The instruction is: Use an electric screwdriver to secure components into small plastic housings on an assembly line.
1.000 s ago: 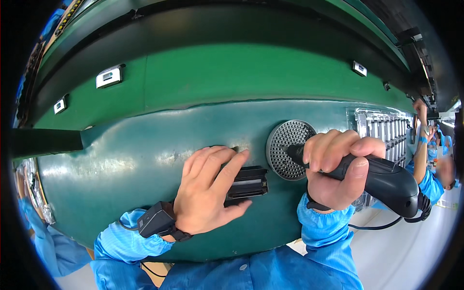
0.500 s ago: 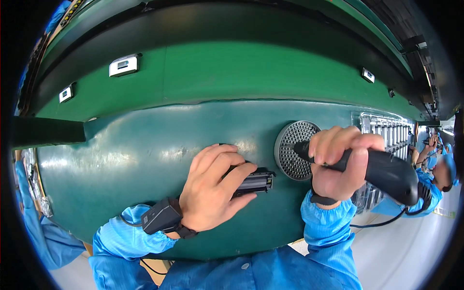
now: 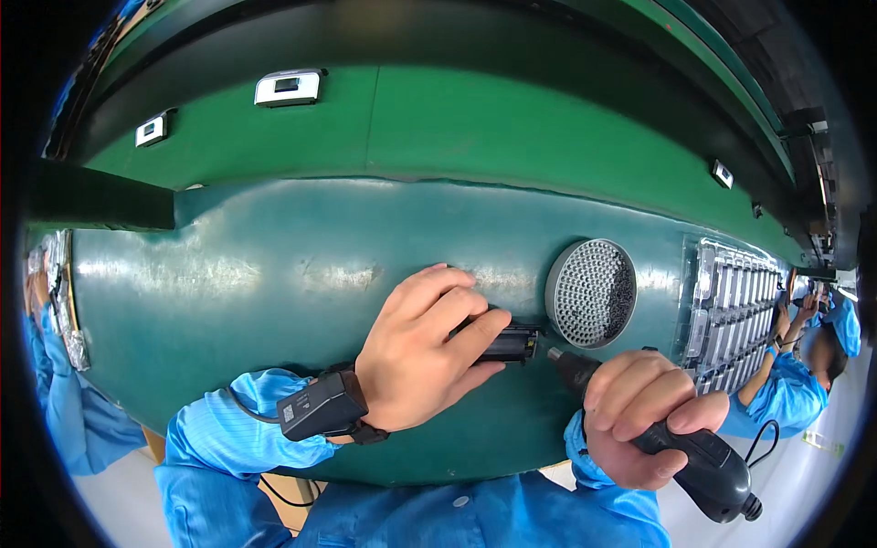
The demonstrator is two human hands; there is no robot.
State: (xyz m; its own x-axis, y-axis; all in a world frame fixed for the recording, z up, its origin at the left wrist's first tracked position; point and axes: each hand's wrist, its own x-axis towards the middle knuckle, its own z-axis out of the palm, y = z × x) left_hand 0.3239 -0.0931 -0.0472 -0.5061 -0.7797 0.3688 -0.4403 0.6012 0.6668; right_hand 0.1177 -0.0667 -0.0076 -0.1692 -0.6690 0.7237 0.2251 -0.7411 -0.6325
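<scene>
My left hand (image 3: 422, 352) lies palm-down on the worn dark green work mat (image 3: 274, 283), fingers curled over a small black oblong plastic part (image 3: 510, 345) and pinning it against the mat; only the part's right end pokes out past my fingertips. My right hand (image 3: 639, 416) is clenched in a full fist around the thick black handle of a corded electric screwdriver (image 3: 681, 447), which slants up to the left so that its thin metal tip sits right at the exposed end of the black part, touching it or very nearly so. A black band device (image 3: 315, 408) is strapped over my left wrist, above the blue sleeve (image 3: 224, 438). Just above the screwdriver's tip, a round grey tray packed with small screws (image 3: 592, 292) rests on the mat. To its right lies a clear plastic tray of silvery elongated pieces (image 3: 731, 306), near the mat's edge. Beyond that, another person in blue (image 3: 790, 384) works at the far right.
</scene>
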